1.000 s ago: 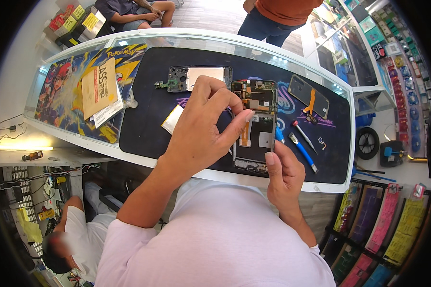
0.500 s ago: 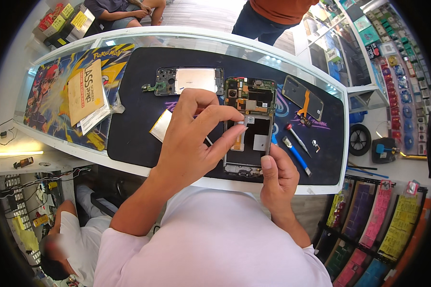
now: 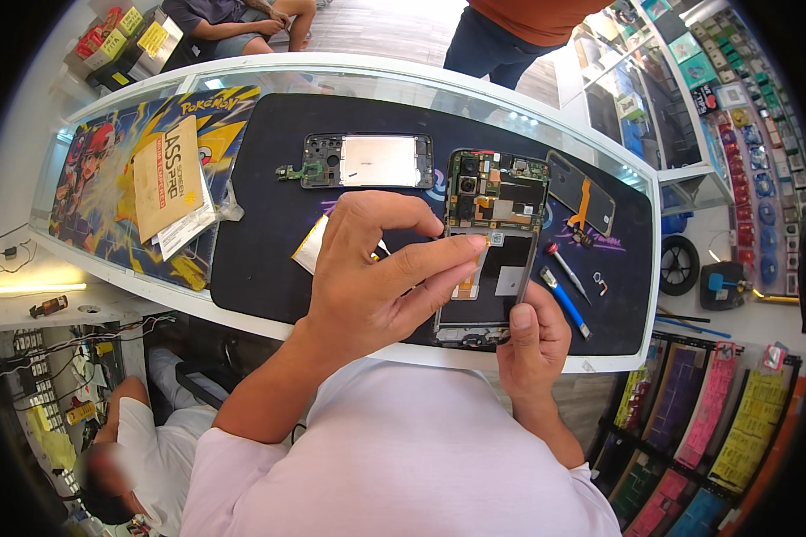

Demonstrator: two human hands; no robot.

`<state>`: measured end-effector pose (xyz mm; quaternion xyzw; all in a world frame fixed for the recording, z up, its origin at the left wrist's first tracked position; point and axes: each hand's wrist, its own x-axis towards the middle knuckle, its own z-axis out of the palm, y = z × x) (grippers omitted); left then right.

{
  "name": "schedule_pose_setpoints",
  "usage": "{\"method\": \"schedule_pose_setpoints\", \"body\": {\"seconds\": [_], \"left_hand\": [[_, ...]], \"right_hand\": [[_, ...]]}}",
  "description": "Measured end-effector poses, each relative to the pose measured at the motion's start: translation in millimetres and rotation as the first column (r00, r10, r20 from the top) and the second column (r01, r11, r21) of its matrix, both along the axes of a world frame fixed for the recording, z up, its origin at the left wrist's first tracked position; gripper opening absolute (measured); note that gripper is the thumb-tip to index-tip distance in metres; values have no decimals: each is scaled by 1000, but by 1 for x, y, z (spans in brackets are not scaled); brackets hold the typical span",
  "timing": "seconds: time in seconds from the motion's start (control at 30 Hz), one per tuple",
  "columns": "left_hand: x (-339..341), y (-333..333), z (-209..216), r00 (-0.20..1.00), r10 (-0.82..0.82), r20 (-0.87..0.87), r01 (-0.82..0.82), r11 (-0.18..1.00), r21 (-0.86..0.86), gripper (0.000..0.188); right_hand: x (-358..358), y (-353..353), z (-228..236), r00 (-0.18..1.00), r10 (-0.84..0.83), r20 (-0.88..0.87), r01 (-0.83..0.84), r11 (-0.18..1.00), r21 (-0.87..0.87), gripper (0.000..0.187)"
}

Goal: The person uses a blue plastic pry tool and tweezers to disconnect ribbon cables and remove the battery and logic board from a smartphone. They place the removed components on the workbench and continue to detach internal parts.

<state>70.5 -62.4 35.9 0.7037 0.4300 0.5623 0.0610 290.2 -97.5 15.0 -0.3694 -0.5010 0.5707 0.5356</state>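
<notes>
My right hand (image 3: 533, 340) grips the lower right edge of an opened smartphone (image 3: 526, 258), thumb on top and fingers curled at its side. The phone's green circuit board and camera modules show at its upper end. Over the phone's middle, my left hand (image 3: 367, 268) has its thumb and index fingertips together beside a small white label. What they pinch, if anything, is too small to make out. An orange flex cable (image 3: 464, 288) lies inside the phone, just below those fingertips. A silver pouch with a yellow edge (image 3: 310, 247), like a battery, lies partly behind my left hand.
On the dark mat (image 3: 251, 215) lie another opened phone (image 3: 381, 161), a back cover (image 3: 569, 186), a screwdriver (image 3: 568, 270), a blue-handled tool (image 3: 564, 302) and small metal parts (image 3: 601, 283). A cardboard envelope (image 3: 166, 174) rests at left. Other people are nearby.
The held phone has shifted right, and both hands have moved with it. My left thumb and index finger, slightly apart before, have closed together over the phone's middle.
</notes>
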Motion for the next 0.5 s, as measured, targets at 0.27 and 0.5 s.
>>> {"method": "schedule_pose_setpoints", "body": {"seconds": [0.27,0.5], "left_hand": [[-4,3,-1,999,32,-39,-31,999,40,43],[-6,5,0,999,27,-18,-26,999,25,43]], "right_hand": [[-3,3,0,998,15,-53,-16,1000,-18,41],[-4,5,-2,1000,1,6,-1,1000,-5,38]]}}
